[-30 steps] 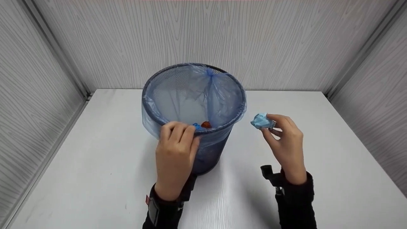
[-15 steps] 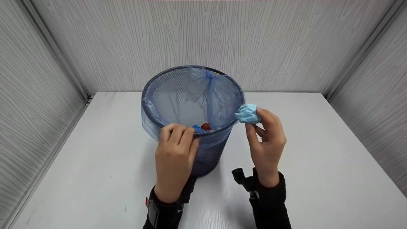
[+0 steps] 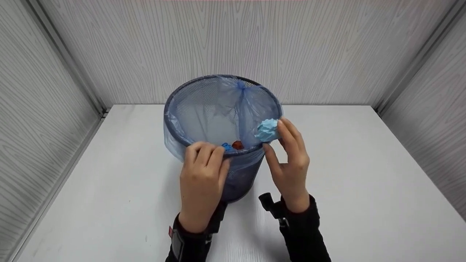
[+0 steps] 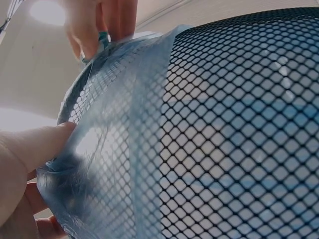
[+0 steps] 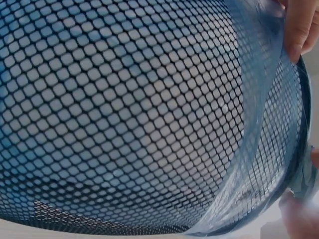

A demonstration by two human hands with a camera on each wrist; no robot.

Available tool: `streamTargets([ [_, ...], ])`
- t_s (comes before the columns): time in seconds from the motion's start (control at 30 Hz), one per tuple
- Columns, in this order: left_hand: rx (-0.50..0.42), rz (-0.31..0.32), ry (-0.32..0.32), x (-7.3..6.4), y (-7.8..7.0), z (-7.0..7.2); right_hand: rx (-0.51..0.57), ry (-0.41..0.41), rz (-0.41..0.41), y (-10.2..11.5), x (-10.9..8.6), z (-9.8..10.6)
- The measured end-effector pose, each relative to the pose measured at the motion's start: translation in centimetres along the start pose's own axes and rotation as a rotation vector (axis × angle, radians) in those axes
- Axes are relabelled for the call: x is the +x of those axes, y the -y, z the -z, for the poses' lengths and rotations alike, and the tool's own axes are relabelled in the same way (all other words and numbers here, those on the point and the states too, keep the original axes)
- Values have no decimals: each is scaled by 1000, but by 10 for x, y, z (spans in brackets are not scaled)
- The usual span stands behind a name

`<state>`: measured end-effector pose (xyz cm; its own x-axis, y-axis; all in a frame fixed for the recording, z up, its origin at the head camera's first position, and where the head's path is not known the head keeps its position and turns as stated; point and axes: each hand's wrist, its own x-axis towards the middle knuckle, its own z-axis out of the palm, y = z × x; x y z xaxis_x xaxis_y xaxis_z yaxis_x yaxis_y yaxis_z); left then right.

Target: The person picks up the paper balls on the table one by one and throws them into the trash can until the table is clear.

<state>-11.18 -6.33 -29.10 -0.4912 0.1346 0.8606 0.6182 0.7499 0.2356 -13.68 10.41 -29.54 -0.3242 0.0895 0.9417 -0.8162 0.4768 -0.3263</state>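
Observation:
A tilted mesh wastebasket (image 3: 235, 182) is lined with a translucent blue bag (image 3: 251, 102) folded over its rim. My left hand (image 3: 200, 178) grips the front rim, fingers over the edge and thumb outside on the bag, as the left wrist view shows. My right hand (image 3: 291, 163) pinches a crumpled light-blue paper ball (image 3: 268, 130) at the right front of the rim, where the ball overlaps the opening. From the right wrist camera, just a bit of the paper (image 5: 301, 174) shows between thumb and finger. Inside the basket lie a bright blue crumpled piece (image 3: 226, 146) and an orange-red one (image 3: 237, 145).
The basket stands on a white table (image 3: 109, 189). Pale wood-grain panels rise behind it (image 3: 309, 54) and along both sides. The bag is knotted (image 3: 241, 85) near the back of the rim. Each forearm wears a black sleeve and a camera mount (image 3: 271, 205).
The right hand has moved left with the paper ball, from beside the basket to its rim. The left hand keeps its hold on the rim.

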Motion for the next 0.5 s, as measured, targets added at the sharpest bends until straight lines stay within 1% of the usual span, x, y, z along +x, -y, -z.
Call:
streamTargets([
  [0.1,3,1,-3,0,-1,0,-23,95,54,1,-1,-3],
  [0.2,7,-4,-20,0,-1,0,-22,143,65,2,-2,-4],
  [0.37,21,-14,-40,1,-1,-1,-13,152,61,3,-3,-5],
  [0.5,26,-12,-19,1,-1,-1,-15,150,60,3,-5,-4],
])
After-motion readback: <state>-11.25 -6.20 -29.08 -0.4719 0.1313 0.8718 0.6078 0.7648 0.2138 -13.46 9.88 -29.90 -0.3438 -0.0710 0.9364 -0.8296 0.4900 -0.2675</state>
